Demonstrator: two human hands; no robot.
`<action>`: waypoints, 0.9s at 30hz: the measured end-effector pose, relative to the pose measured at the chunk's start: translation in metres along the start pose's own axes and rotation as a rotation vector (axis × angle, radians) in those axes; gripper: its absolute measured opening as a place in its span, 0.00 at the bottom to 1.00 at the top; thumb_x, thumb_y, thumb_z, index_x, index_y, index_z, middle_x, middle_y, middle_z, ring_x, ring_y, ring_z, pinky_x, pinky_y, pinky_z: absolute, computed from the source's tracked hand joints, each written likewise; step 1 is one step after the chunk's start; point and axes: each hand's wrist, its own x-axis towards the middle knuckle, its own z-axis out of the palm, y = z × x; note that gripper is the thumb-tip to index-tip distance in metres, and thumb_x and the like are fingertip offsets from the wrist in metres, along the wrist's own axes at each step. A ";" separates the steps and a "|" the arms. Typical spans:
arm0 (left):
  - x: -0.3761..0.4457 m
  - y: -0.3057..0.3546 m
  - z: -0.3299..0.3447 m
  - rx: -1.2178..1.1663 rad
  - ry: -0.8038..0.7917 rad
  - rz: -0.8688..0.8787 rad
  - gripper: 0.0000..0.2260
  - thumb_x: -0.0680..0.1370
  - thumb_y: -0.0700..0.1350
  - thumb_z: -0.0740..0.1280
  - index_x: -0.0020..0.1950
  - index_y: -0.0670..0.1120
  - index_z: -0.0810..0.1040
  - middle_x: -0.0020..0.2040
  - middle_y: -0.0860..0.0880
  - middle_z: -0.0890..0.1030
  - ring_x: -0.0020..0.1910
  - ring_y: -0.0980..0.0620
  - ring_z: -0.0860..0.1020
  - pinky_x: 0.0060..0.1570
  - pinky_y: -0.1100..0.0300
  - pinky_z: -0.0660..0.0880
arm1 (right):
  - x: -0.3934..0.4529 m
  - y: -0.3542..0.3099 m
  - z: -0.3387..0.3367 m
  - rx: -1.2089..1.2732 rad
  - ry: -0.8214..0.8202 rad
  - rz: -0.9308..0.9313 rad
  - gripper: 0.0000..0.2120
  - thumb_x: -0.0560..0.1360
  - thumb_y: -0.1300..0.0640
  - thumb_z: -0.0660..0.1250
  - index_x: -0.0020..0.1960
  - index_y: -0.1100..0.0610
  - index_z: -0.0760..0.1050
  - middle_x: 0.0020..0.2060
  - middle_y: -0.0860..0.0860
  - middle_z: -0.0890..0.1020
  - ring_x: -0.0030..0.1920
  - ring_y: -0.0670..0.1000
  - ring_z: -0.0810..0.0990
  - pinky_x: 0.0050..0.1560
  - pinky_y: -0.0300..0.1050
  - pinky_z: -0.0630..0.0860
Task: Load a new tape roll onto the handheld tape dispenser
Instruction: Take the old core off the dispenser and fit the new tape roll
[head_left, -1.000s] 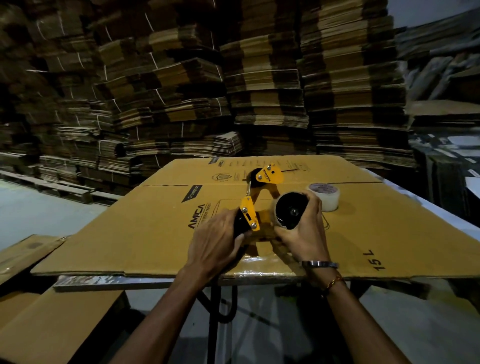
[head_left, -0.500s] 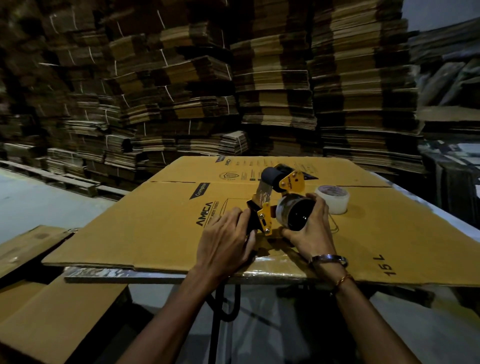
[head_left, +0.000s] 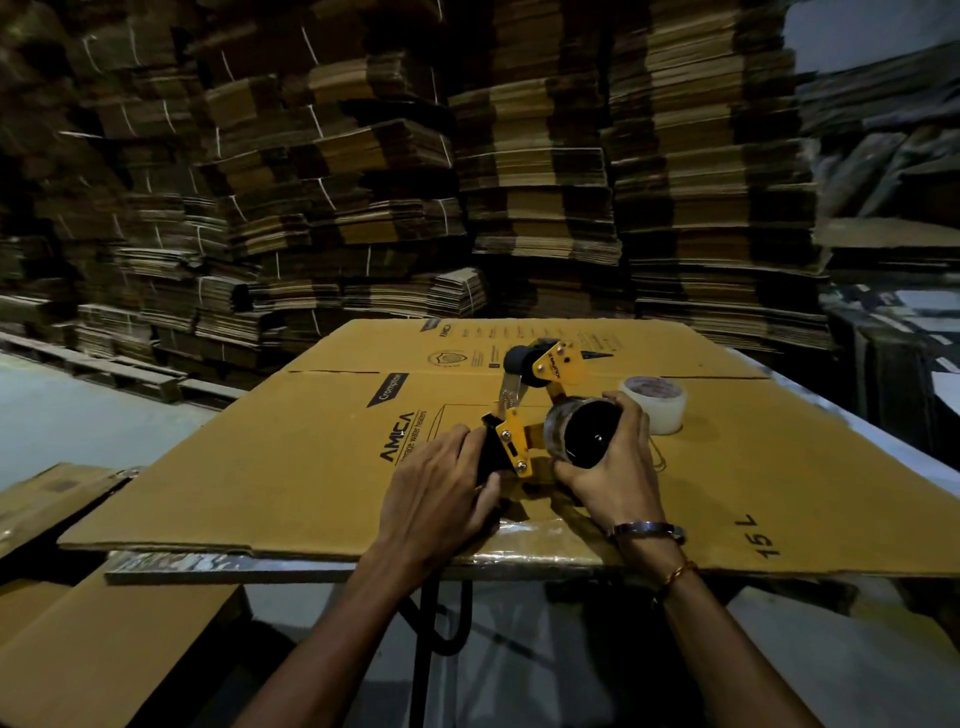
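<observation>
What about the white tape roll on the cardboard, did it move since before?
No. The white tape roll sits at the same spot by the crease in the cardboard sheet, just beyond the right hand.

A flattened carton (head_left: 311, 467) covers the worktop (head_left: 218, 569), with a tape roll (head_left: 657, 402) standing on the carton.

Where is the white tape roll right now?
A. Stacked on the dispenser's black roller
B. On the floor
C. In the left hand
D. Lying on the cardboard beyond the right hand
D: the white roll lies flat on the cardboard, just past the right hand, which grips the clear roll at the dispenser.
</observation>
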 end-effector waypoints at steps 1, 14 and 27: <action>0.000 0.000 0.000 0.000 -0.010 -0.016 0.23 0.77 0.57 0.57 0.61 0.42 0.77 0.46 0.48 0.81 0.36 0.54 0.77 0.33 0.63 0.72 | 0.000 0.000 0.000 -0.004 0.009 -0.015 0.46 0.63 0.59 0.81 0.73 0.54 0.59 0.69 0.54 0.65 0.68 0.57 0.69 0.53 0.45 0.71; 0.003 -0.002 -0.001 0.114 -0.136 -0.167 0.23 0.81 0.59 0.53 0.64 0.45 0.75 0.51 0.47 0.80 0.46 0.48 0.77 0.47 0.52 0.70 | -0.008 -0.007 -0.005 0.060 0.091 -0.141 0.44 0.64 0.52 0.81 0.73 0.51 0.61 0.68 0.51 0.70 0.66 0.52 0.71 0.58 0.44 0.72; 0.005 -0.016 0.009 -0.016 -0.229 -0.140 0.22 0.83 0.59 0.44 0.61 0.53 0.74 0.51 0.52 0.78 0.52 0.49 0.73 0.55 0.51 0.63 | -0.007 -0.012 -0.012 0.458 -0.023 0.077 0.38 0.61 0.30 0.69 0.64 0.49 0.70 0.53 0.46 0.79 0.52 0.45 0.80 0.43 0.38 0.80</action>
